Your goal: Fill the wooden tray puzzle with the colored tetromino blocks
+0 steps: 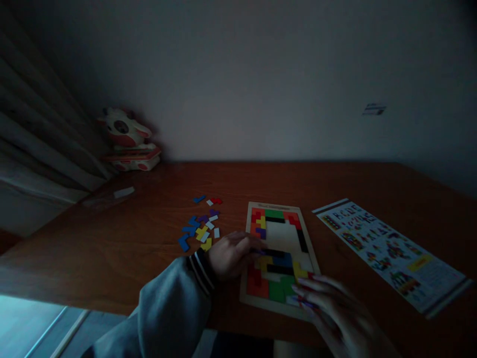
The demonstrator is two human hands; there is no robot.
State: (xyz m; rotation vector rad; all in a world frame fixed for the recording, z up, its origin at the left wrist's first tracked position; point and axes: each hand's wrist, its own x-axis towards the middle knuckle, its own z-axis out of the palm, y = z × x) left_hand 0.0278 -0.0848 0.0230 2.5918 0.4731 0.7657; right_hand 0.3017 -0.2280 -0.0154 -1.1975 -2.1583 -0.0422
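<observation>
A wooden puzzle tray [244, 296] lies on the table, partly filled with flat coloured block pieces, with a bare patch in its upper middle. My left hand [231, 254] reaches over the tray's left edge, its fingers closed at the left end of a black bar-shaped puzzle piece [276, 253]. Below that bar are a blue piece [285, 261] and another black bar [279, 270]. At the lower right corner of the tray, my right hand [333, 303] rests with fingers stretched out, touching the pieces there. Its fingertips partly hide a red piece and the tray's edge.
Left of the tray, several loose pieces lie scattered, among them a blue one [184, 243], a yellow one [201, 232] and a white one [216, 232]. A printed sheet [387, 253] lies to the right. A cow-shaped toy [128, 139] stands at the back left, by the curtain [40, 129].
</observation>
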